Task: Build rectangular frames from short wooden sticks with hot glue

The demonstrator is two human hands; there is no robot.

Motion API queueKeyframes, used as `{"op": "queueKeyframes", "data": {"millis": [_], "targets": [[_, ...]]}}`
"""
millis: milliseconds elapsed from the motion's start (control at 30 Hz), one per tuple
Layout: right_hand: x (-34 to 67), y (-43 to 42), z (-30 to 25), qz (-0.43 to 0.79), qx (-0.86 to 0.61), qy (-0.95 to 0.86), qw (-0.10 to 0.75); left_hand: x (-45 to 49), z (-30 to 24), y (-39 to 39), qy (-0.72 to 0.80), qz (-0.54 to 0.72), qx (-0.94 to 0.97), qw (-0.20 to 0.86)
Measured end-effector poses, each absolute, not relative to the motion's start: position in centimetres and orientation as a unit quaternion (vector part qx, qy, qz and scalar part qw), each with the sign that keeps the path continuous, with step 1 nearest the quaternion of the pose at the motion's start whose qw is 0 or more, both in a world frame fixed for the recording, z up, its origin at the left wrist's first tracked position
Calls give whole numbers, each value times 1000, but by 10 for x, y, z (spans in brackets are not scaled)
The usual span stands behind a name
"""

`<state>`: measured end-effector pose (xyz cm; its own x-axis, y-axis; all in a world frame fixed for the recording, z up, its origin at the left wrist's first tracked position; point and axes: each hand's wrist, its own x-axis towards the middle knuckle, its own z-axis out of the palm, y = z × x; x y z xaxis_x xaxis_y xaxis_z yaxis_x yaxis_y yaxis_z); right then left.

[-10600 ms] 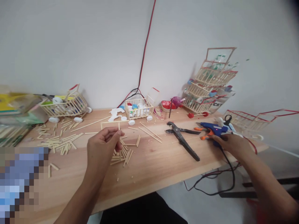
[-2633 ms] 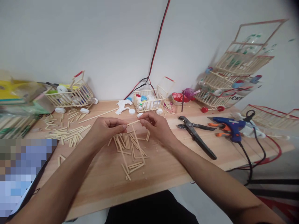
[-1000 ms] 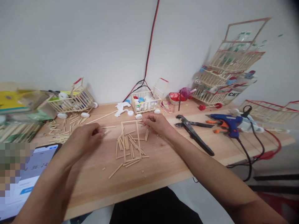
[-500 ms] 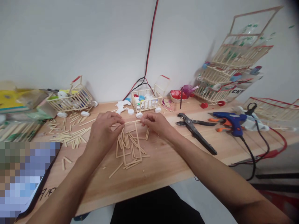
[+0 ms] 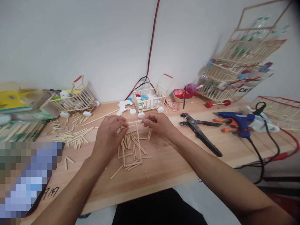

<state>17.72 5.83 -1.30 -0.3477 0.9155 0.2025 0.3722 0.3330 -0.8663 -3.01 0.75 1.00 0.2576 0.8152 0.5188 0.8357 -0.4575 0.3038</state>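
Observation:
My left hand (image 5: 109, 131) and my right hand (image 5: 157, 123) both pinch the far corners of a thin rectangular stick frame (image 5: 138, 143) that lies on the wooden table (image 5: 164, 162). The left fingers close on the frame's top-left corner, the right fingers on its top-right end. Under and beside the frame lies a pile of short cut sticks (image 5: 128, 153).
Black pliers (image 5: 199, 132) and a blue glue gun (image 5: 236, 122) with its black cord lie to the right. Small stick carts (image 5: 147, 100) (image 5: 72, 100) stand by the wall, and stacked carts (image 5: 236, 72) at the right. More loose sticks (image 5: 70, 137) lie on the left; a screen sits at the lower left.
My left hand came back from the left side of the table to the frame's top-left corner and pinches it. My right hand has stayed on the frame's top-right end.

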Motion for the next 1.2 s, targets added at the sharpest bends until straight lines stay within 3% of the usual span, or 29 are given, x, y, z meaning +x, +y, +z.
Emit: {"op": "queueKeyframes", "data": {"millis": [233, 400, 567, 733, 833, 933, 1200], "targets": [[178, 60, -13, 386, -452, -717, 364, -42, 24, 5, -549, -404, -732, -23], [179, 60, -12, 387, -458, -712, 365, -78, 21, 14, -701, -245, -670, -19], [181, 59, -12, 389, -462, -710, 362, -94, 21, 16, -726, -207, -654, -46], [181, 59, -11, 373, -471, -716, 356, -101, 22, 16, -695, -294, -654, 52], [182, 59, -10, 377, -468, -714, 358, -94, 15, 16, -664, -322, -675, -33], [181, 58, -7, 393, -464, -707, 362, -74, 7, 15, -626, -283, -715, -133], [180, 57, -4, 424, -437, -701, 371, -43, -1, 21, -607, -159, -778, -35]]}}
